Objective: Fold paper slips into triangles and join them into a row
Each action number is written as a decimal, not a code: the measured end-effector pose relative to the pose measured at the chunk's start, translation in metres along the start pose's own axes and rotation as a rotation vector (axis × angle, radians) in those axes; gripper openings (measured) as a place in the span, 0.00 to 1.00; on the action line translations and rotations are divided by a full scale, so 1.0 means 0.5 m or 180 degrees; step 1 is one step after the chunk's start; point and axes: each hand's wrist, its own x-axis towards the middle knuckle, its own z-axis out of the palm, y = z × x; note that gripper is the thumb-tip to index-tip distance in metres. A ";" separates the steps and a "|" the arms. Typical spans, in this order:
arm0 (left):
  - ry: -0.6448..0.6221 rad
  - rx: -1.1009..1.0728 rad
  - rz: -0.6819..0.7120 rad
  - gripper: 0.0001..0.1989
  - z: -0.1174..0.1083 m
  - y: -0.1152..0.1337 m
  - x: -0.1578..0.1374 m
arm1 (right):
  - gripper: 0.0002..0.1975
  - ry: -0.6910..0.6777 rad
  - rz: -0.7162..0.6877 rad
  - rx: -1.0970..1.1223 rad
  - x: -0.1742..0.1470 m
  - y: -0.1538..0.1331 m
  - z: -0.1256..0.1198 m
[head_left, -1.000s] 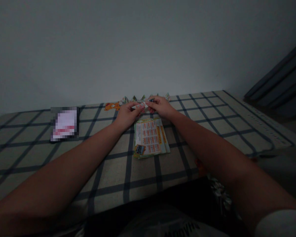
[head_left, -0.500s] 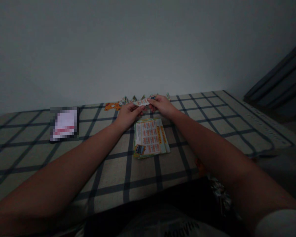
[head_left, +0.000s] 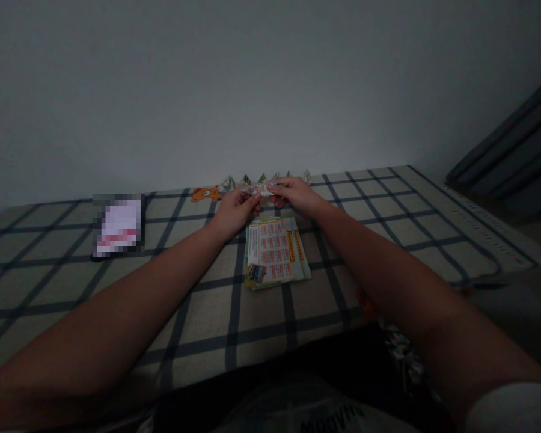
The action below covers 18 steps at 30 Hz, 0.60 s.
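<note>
Between both hands is a narrow folded strip of printed paper, white with orange print. My left hand pinches its left end between thumb and fingers. At the right end, my right hand grips it the same way, thumb on top. Just nearer to me than the hands lies a stack of printed paper sheets, with orange and yellow blocks of print. Behind the hands, several small folded paper pieces stand in a row near the wall, partly hidden by the fingers.
A checked cloth covers the table, with a printed bear at its far edge. To the left lies a pixelated, dark-edged flat object. A pale wall rises behind, and dark grey folds hang at the right.
My right hand has come down slightly, and the strip's right end is lower and flatter between the hands. The stack of sheets has stayed put.
</note>
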 end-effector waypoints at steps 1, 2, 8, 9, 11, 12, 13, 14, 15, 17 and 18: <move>0.0012 -0.0040 -0.0053 0.19 0.000 -0.002 0.000 | 0.13 0.0037 0.0000 -0.0004 -0.001 0.000 0.000; 0.0038 -0.0087 -0.0104 0.19 0.000 -0.003 0.000 | 0.13 0.0076 -0.0011 -0.0020 -0.001 0.000 0.000; 0.0216 -0.0068 -0.0062 0.19 0.000 0.008 -0.002 | 0.12 0.0077 -0.0159 -0.0242 -0.001 0.009 -0.001; 0.0223 -0.0018 -0.0058 0.20 0.000 0.010 -0.003 | 0.12 0.0067 -0.0158 -0.0250 -0.001 0.010 0.000; 0.0229 0.0035 -0.0079 0.20 -0.001 0.013 -0.004 | 0.10 0.0039 -0.0131 -0.0185 -0.001 0.010 0.000; 0.0226 0.0042 -0.0087 0.20 -0.001 0.013 -0.004 | 0.08 0.0024 -0.0115 -0.0127 -0.001 0.010 0.001; 0.0226 0.0043 -0.0080 0.20 -0.001 0.013 -0.004 | 0.06 0.0007 -0.0101 -0.0067 -0.001 0.009 0.002; 0.0218 0.0049 -0.0065 0.19 -0.001 0.012 -0.004 | 0.04 -0.0011 -0.0093 -0.0021 0.000 0.008 0.003; 0.0201 0.0060 -0.0052 0.19 -0.001 0.011 -0.004 | 0.03 -0.0024 -0.0088 0.0001 0.000 0.008 0.004; 0.0194 0.0080 -0.0028 0.18 -0.002 0.006 -0.003 | 0.03 -0.0015 -0.0075 -0.0015 0.001 0.007 0.006; 0.0187 0.0089 -0.0033 0.17 -0.002 0.004 -0.002 | 0.04 -0.0002 -0.0074 -0.0034 0.002 0.007 0.006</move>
